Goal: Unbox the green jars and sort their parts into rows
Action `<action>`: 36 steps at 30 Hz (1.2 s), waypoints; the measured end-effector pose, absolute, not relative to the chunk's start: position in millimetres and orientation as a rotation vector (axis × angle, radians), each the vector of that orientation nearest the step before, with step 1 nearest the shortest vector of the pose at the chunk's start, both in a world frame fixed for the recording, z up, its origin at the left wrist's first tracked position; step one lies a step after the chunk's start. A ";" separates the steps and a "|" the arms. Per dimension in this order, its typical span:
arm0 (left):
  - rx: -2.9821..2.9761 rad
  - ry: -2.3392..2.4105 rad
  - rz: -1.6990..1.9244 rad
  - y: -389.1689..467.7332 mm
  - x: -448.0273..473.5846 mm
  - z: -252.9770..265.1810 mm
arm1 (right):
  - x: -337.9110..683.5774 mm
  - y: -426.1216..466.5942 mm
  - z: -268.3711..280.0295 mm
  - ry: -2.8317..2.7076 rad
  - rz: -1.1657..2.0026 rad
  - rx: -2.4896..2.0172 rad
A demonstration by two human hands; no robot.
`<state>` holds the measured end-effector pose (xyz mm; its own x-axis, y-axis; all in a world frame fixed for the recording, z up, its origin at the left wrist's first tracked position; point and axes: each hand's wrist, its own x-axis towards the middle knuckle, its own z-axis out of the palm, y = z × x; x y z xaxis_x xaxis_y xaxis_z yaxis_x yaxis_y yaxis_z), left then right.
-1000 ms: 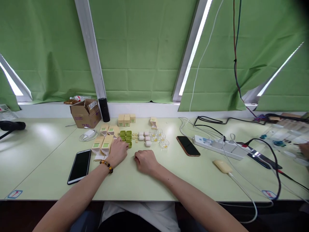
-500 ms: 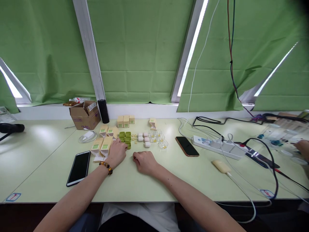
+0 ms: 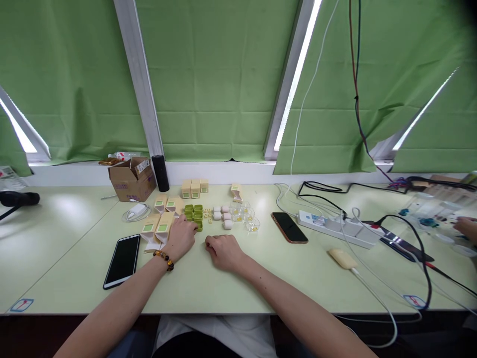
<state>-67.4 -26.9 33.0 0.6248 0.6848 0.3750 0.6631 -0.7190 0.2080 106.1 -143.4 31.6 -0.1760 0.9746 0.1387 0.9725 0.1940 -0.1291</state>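
1. Tabletop (image 3: 257, 291), pale green and glossy, a seam crossing its left side.
2. Green blinds (image 3: 212, 89) covering slanted windows; white ledge (image 3: 216, 172) below.
3. Cardboard box (image 3: 130, 190), open-topped, at the back left; black cylinder (image 3: 160, 174) upright beside it.
4. White-edged phone (image 3: 122, 262), dark screen, left of the left forearm; second phone (image 3: 289, 227) lying to the right.
5. Power strip (image 3: 335, 228), white, among loose cables; cream mouse-shaped item (image 3: 342, 259), corded, nearer the front edge.
6. Green containers (image 3: 189, 209), grouped in two columns at centre left, between open cartons (image 3: 148, 227) and small yellowish pieces (image 3: 207, 214).
7. White and pink rounded pieces (image 3: 227, 224), then clear cups (image 3: 252, 225), further right.
8. Left hand (image 3: 182, 235), beaded bracelet (image 3: 164, 259) at the wrist: fingers bent, tips at the nearest green container; whether they pinch it cannot be told.
9. Right hand (image 3: 224, 251), on the tabletop near the containers, apart from them: fingers curled and drawn together, nothing visible in them.
10. Co-worker's hand (image 3: 466, 227), partly cut off at the right edge.
11. Against one second ago: the whole view sits slightly lower and further left; both hands keep their places among the goods.
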 end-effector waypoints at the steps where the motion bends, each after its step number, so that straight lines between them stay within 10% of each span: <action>1: 2.782 1.150 0.699 -27.0 -67.5 33.5 | 106.2 -143.4 31.7 -2.274 0.018 -1.878; 14: 2.733 1.158 1.404 -22.8 -77.2 112.3 | 106.1 -143.7 32.5 -2.267 0.056 -1.870; 25: 2.899 1.449 0.622 88.7 -18.8 118.4 | 107.4 -142.6 31.0 -2.284 0.041 -1.853; 36: 2.802 1.479 0.564 125.4 5.1 74.2 | 108.4 -142.8 33.1 -2.285 0.052 -1.855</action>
